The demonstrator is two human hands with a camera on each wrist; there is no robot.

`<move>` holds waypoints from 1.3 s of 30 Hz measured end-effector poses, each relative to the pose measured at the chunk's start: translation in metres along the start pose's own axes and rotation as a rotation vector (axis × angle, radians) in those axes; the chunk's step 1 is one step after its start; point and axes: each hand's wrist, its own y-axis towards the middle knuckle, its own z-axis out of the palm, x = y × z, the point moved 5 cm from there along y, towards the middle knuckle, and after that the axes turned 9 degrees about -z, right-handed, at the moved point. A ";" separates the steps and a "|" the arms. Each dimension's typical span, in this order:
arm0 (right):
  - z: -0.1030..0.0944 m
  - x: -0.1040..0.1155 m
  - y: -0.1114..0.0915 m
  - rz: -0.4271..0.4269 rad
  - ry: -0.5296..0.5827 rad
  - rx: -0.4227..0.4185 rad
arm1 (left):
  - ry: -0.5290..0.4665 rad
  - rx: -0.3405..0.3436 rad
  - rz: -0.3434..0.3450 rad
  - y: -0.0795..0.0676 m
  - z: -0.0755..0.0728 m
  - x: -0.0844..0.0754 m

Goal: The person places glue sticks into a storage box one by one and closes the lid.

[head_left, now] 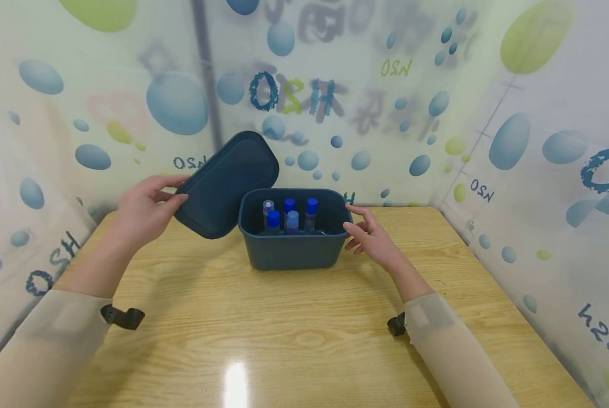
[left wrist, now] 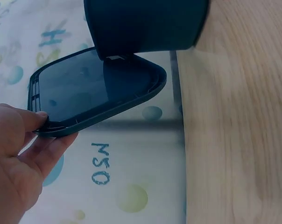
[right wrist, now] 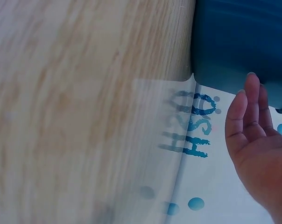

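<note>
My left hand [head_left: 146,212] pinches a dark blue lid [head_left: 230,184] at its lower left edge, thumb on one face and fingers on the other. The lid is tilted and raised beside the left end of a dark blue plastic bin [head_left: 291,252]. Standing in the bin are several clear tubes [head_left: 310,215], most with blue caps and one with a pale top; their lower parts are hidden. At the bin's right end is my right hand [head_left: 371,235], its fingers [right wrist: 250,100] fairly straight against or close to the outer wall; exact contact cannot be told.
The bin stands on a wood-grain table [head_left: 294,334], near its back edge. Around the table's back and sides hang pale curtains [head_left: 355,113] printed with blue and green ovals and lettering. Dark straps [head_left: 123,317] are on both wrists.
</note>
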 end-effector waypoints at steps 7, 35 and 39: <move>0.001 0.003 0.001 0.001 -0.006 0.006 | 0.021 -0.032 0.093 0.010 0.008 -0.017; -0.011 0.016 0.003 -0.040 -0.200 -0.010 | -0.002 -0.051 0.361 0.041 0.048 -0.078; -0.022 0.032 0.007 -0.093 -0.230 -0.107 | 0.021 -0.045 0.416 0.039 0.053 -0.089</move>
